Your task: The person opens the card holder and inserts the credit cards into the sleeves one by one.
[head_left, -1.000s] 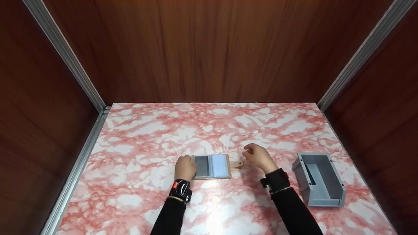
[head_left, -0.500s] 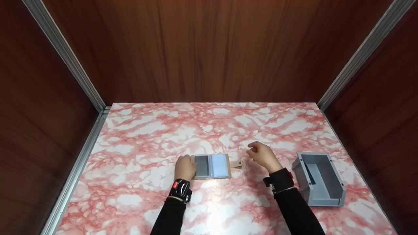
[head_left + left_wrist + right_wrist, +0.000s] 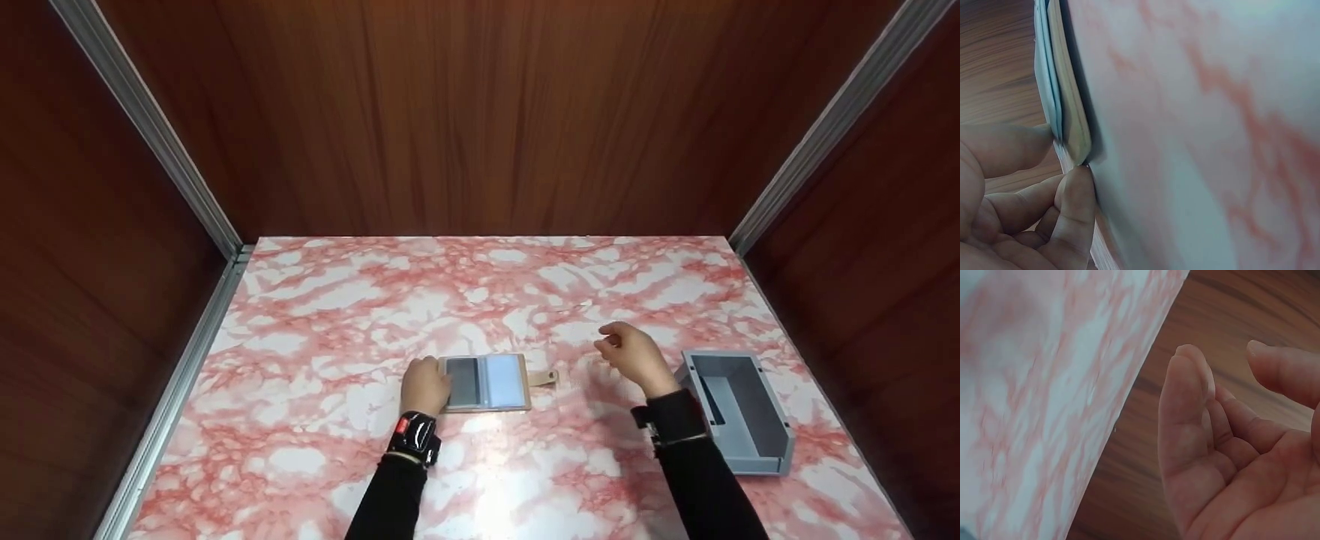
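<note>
A card holder [image 3: 504, 381] lies spread out on the table, its clear sleeves facing up over a tan cover. Its strap [image 3: 541, 377], with a snap hole at the end, points right. My left hand [image 3: 424, 385] pinches the holder's left edge. In the left wrist view the thumb is at the sleeves and a finger sits under the corner of the tan cover [image 3: 1075, 121]. To the right of the strap, my right hand [image 3: 636, 358] is raised with nothing in it. The right wrist view shows its thumb apart from the bent fingers [image 3: 1185, 416].
A grey plastic bin [image 3: 750, 465] stands at the right, partly behind the right forearm. The table [image 3: 480, 292] has a red and white marbled top. Dark wood panels [image 3: 465, 120] with metal corner rails enclose it.
My right hand has moved away to the right from the strap, toward the grey bin. The left hand and the card holder have stayed where they were.
</note>
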A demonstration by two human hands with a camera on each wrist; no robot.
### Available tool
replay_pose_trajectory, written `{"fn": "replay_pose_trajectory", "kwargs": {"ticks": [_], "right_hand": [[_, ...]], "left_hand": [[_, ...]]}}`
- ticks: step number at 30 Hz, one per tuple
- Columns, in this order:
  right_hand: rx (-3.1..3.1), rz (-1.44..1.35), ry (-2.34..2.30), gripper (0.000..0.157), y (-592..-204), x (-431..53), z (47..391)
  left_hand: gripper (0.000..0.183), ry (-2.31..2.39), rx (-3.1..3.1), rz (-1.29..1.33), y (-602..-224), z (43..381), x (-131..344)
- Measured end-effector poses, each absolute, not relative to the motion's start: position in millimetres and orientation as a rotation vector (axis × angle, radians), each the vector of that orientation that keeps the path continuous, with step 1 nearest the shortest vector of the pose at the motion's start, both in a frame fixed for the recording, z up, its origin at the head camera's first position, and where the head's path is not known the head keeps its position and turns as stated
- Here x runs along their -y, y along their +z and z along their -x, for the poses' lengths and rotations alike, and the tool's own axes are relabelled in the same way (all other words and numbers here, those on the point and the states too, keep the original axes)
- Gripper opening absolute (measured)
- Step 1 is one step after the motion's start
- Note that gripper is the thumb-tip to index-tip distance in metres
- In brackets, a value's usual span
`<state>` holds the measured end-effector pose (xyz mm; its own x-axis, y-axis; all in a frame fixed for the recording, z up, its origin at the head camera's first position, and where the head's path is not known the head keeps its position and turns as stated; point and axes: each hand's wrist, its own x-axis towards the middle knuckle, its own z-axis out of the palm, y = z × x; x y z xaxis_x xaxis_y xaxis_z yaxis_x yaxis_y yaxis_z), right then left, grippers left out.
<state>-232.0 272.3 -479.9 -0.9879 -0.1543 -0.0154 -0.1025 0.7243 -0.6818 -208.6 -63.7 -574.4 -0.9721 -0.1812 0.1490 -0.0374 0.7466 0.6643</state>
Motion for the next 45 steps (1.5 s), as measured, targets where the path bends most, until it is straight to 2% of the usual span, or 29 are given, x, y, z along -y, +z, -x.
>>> {"fn": "replay_pose_trajectory", "kwargs": {"ticks": [6,24,36,45], "right_hand": [[-2.876,0.236,-1.09,0.037,-473,-299,228],[-2.913,0.073,-1.024,0.044,-452,-360,217],[-2.927,-0.086,-0.971,0.045,-457,-398,214],[-2.861,-0.099,-0.902,0.032,-468,-417,214]], "left_hand": [[0.018,-1.042,2.745,-0.189,-576,209,64],[0.017,-1.021,2.744,-0.173,-575,209,64],[0.018,-1.032,2.75,-0.17,-573,209,65],[0.018,-1.024,2.76,-0.168,-575,209,65]]}}
